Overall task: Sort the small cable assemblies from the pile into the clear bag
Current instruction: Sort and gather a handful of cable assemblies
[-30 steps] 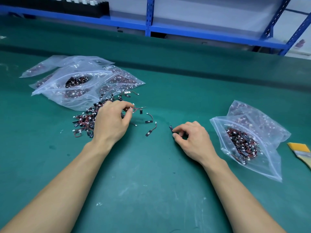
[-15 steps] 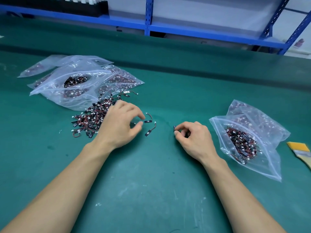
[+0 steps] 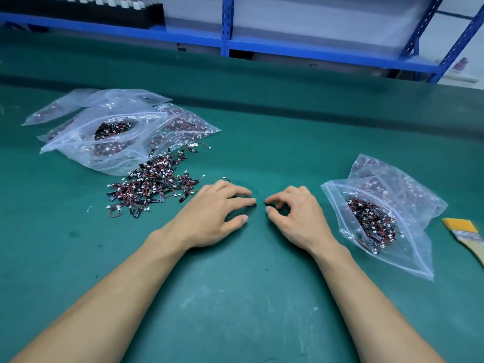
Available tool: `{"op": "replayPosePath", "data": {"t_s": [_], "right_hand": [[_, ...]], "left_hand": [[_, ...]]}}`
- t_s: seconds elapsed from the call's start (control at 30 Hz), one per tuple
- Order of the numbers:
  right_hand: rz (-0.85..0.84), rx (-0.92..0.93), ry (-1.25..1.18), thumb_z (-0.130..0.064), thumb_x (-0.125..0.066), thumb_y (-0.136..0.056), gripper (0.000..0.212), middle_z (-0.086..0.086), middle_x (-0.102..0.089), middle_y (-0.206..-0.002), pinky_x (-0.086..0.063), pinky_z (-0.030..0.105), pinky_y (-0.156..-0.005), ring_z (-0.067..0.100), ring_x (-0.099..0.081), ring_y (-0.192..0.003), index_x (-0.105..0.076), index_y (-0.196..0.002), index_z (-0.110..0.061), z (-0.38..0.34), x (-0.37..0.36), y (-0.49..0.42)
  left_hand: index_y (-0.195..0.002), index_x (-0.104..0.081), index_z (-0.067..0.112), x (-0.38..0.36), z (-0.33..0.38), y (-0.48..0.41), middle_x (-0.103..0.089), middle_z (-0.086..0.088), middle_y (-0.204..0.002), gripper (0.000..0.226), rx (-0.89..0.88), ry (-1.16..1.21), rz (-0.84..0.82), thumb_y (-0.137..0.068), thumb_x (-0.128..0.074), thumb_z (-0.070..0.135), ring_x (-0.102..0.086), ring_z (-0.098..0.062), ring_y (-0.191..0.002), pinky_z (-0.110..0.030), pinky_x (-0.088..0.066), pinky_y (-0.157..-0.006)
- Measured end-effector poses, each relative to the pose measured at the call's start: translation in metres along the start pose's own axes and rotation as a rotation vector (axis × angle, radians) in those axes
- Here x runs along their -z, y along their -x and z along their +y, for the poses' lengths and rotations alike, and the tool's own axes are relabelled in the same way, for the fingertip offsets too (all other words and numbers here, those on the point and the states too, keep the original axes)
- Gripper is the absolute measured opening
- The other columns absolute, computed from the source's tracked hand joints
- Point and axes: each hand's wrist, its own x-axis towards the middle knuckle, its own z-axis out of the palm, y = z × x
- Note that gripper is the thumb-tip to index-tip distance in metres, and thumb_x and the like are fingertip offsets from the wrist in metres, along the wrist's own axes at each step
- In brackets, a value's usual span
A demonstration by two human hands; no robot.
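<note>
Centrally, we are viewing one cable assembly [image 3: 252,204] lying on the table [image 3: 248,297] between the two hands. We are judging the handover as the weak point. The wires are thin and springy, so a piece sliding under flat fingers may be flicking away, or snagging a neighbour and dragging a tangle along. A loose pinch could also be dropping it short of the bag.

Its dark end is peeking out from under the forefinger of the left hand [image 3: 214,214], which is lying spread and fairly flat, fingers pressing down, thumb held apart. The right hand [image 3: 292,214] is facing it just beside, thumb and forefinger curling together and pinching what we are taking to be a second assembly [image 3: 268,204], though the piece is too small for certainty.

The pile [image 3: 154,184] is sitting left of the left hand, its near edge just beside the back of that hand. The clear bag [image 3: 408,252], already holding a cluster of assemblies, is lying just right of the right hand.

Farther out, a stack of filled bags [image 3: 117,119] is resting behind the pile, a brush [image 3: 466,231] is lying near the table's right edge, and blue shelving [image 3: 288,51] is running along the far side.
</note>
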Motion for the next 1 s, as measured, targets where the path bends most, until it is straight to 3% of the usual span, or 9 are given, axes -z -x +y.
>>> {"op": "replayPosePath", "data": {"t_s": [0.13,0.3,0.43,0.53,0.67,0.87,1.0], "right_hand": [[0.010,-0.034,0.015,-0.023,-0.069,-0.084,0.013,-0.012,-0.061,-0.083,-0.045,0.035,-0.084,0.014,-0.048,-0.090,-0.075,-0.095,-0.028,0.006,0.003,0.000],[0.049,0.034,-0.021,-0.022,-0.070,-0.084,0.018,-0.012,-0.061,-0.092,-0.045,0.039,-0.089,0.015,-0.048,-0.095,-0.075,-0.101,-0.026,0.003,0.004,0.001],[-0.055,0.249,0.071,-0.041,-0.062,-0.088,0.035,-0.015,-0.060,-0.117,-0.035,0.038,-0.093,0.016,-0.043,-0.106,-0.071,-0.119,-0.029,-0.012,-0.002,0.005],[-0.153,0.305,0.219,-0.054,-0.049,-0.093,0.048,-0.014,-0.052,-0.125,-0.027,0.038,-0.100,0.017,-0.037,-0.114,-0.060,-0.135,-0.032,-0.020,-0.009,0.004],[-0.156,0.275,0.233,-0.058,-0.046,-0.096,0.049,-0.011,-0.050,-0.118,-0.023,0.039,-0.100,0.018,-0.036,-0.112,-0.060,-0.135,-0.034,-0.017,-0.009,0.004],[-0.069,0.241,0.203,-0.044,-0.055,-0.095,0.032,-0.014,-0.049,-0.100,-0.018,0.032,-0.090,0.016,-0.039,-0.101,-0.070,-0.122,-0.033,-0.012,-0.007,0.004],[-0.066,0.232,0.208,-0.045,-0.056,-0.095,0.029,-0.014,-0.056,-0.103,-0.021,0.034,-0.092,0.016,-0.041,-0.102,-0.070,-0.118,-0.034,-0.014,-0.007,0.004]], "left_hand": [[-0.125,-0.062,0.029,0.005,-0.008,0.004,-0.057,0.014,-0.129,0.033,0.125,-0.033,0.152,-0.095,-0.057,0.041,-0.045,-0.014,-0.122,-0.036,-0.035,-0.101],[-0.123,-0.061,0.031,0.003,-0.014,0.005,-0.057,0.016,-0.126,0.033,0.264,-0.105,0.111,-0.095,-0.053,0.048,-0.043,-0.014,-0.122,-0.034,-0.029,-0.105],[-0.125,-0.062,0.031,0.003,-0.014,0.004,-0.057,0.015,-0.125,0.036,0.276,-0.135,0.115,-0.095,-0.051,0.048,-0.042,-0.014,-0.123,-0.034,-0.027,-0.106],[-0.127,-0.062,0.032,0.003,-0.014,0.005,-0.056,0.014,-0.122,0.037,0.285,-0.146,0.105,-0.095,-0.051,0.047,-0.041,-0.015,-0.120,-0.034,-0.028,-0.103],[-0.130,-0.061,0.033,0.004,-0.014,0.006,-0.055,0.013,-0.121,0.039,0.290,-0.151,0.084,-0.094,-0.051,0.046,-0.041,-0.016,-0.118,-0.035,-0.031,-0.103],[-0.129,-0.062,0.032,0.005,-0.010,0.006,-0.054,0.012,-0.120,0.039,0.280,-0.137,0.084,-0.094,-0.054,0.047,-0.041,-0.017,-0.115,-0.035,-0.035,-0.101],[-0.130,-0.060,0.031,0.005,-0.007,0.006,-0.053,0.013,-0.128,0.041,0.273,-0.129,0.093,-0.093,-0.055,0.049,-0.041,-0.018,-0.118,-0.037,-0.036,-0.101]]}}
